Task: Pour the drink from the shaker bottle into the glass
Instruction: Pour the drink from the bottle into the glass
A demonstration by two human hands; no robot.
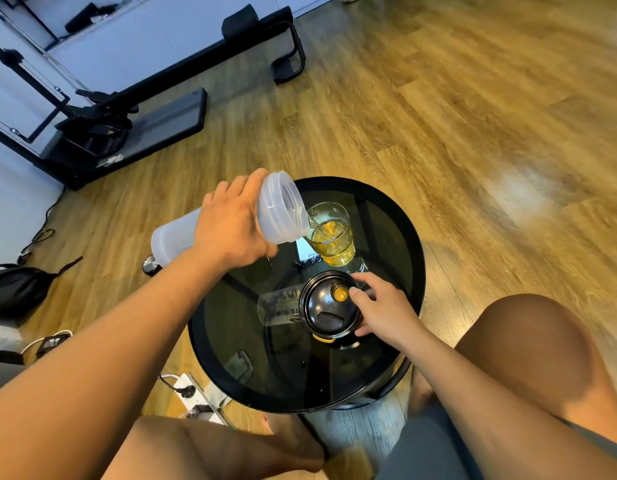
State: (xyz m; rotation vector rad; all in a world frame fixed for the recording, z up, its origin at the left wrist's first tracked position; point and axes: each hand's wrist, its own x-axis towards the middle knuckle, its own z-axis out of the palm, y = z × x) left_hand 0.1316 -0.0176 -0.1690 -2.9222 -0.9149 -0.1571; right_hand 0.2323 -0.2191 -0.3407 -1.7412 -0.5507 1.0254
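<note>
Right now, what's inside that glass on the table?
Amber drink fills the lower part of the glass; the tilted shaker bottle's mouth is at its rim. What remains in the bottle is hidden by the left hand.

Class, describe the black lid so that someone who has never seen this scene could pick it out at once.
Find the round dark glass table. On it, nearer the person than the glass of amber drink, the right hand grips the lid. It is a small black disc with a yellow plug, unlike the pale shaker bottle in the left hand.
</note>
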